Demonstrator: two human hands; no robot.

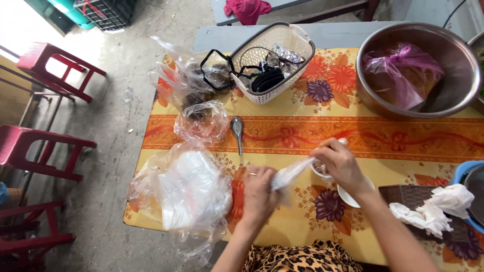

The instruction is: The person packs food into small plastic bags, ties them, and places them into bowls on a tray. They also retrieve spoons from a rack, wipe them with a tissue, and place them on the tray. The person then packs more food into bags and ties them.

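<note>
Your left hand (258, 194) and right hand (339, 160) both grip a thin clear plastic bag (291, 173), twisted taut between them at lower centre, above the table (403, 141). It looks light, limp and slippery; pinch near the twisted neck.

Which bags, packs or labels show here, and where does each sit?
Clear twisted plastic bag: held between left hand and right hand.
Large crumpled clear bag: table's left edge.
Pink plastic bag: inside steel bowl.
Silver blister pack: in white basket.
</note>
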